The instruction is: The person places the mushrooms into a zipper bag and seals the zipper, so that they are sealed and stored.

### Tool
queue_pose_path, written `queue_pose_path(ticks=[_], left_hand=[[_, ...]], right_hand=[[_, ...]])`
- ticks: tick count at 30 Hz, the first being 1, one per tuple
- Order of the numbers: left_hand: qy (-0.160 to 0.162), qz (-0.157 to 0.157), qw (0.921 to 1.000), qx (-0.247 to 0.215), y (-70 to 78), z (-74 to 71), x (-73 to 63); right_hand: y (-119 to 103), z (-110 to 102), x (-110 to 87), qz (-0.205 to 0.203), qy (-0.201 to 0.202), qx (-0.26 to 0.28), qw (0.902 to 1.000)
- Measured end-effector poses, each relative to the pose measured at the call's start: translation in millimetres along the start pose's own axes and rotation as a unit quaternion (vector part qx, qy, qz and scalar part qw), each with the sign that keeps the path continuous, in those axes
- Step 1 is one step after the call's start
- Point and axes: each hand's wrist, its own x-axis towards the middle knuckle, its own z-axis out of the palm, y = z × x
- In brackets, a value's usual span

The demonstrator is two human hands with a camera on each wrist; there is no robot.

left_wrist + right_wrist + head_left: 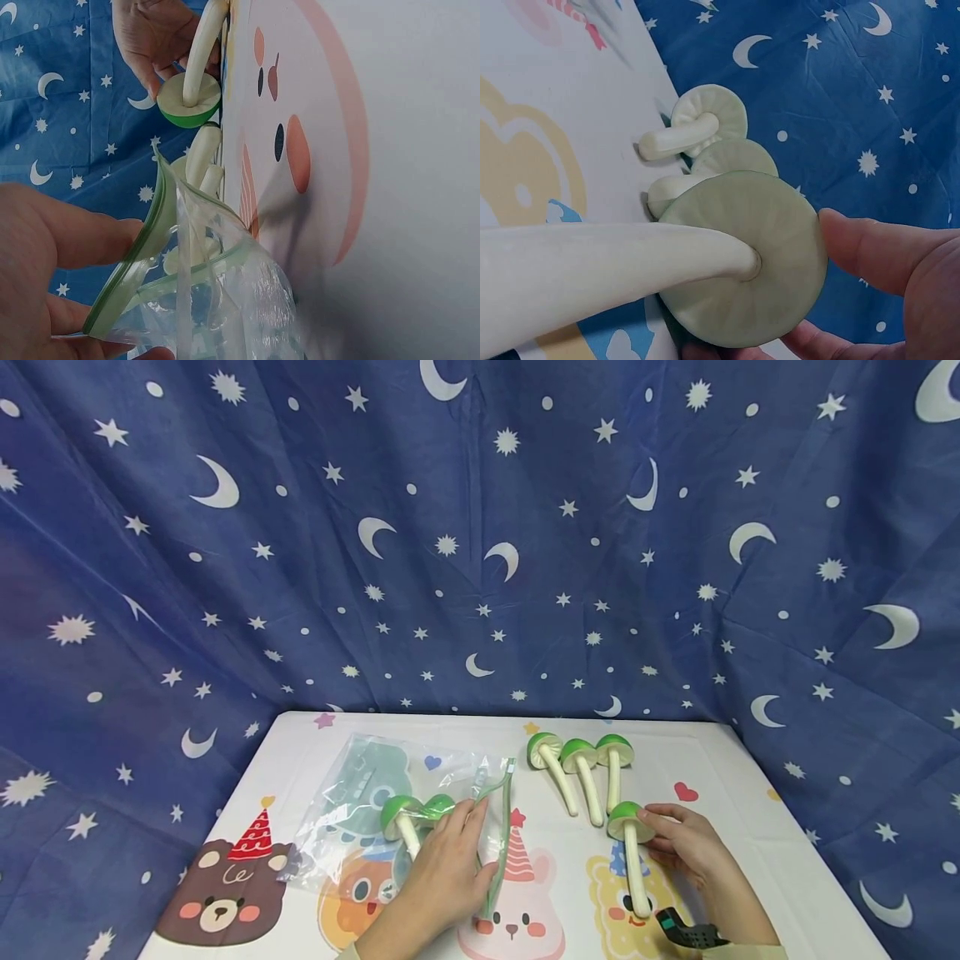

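Observation:
My left hand holds a clear zip bag at its green-edged opening, which faces right. In the left wrist view, the green zip strip lies between thumb and fingers, and the mouth gapes. Inside the bag are two toy mushrooms with green caps and pale stems, partly hidden by that hand. With thumb and fingers, my right hand grips another toy mushroom by its cap, the stem pointing toward me. Just beyond it, three more mushrooms lie side by side.
A white tablecloth with printed cartoon animals covers the table. Behind and on both sides hangs a blue curtain with moons and stars. A black band sits at my right wrist.

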Motion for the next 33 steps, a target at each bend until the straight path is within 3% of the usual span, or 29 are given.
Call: queue_pose_path(ticks=[27, 33], left_hand=[[-0.008, 0.001, 1.0000, 0.006, -0.7, -1.3, 0.8], [-0.012, 0.000, 0.9999, 0.007, -0.3, -1.9, 1.1]], right_hand=[[-10.2, 16.8, -14.3, -0.014, -0.018, 0.023, 0.9995], [-12.1, 23.4, -16.3, -0.029, -0.040, 0.041, 0.9980]])
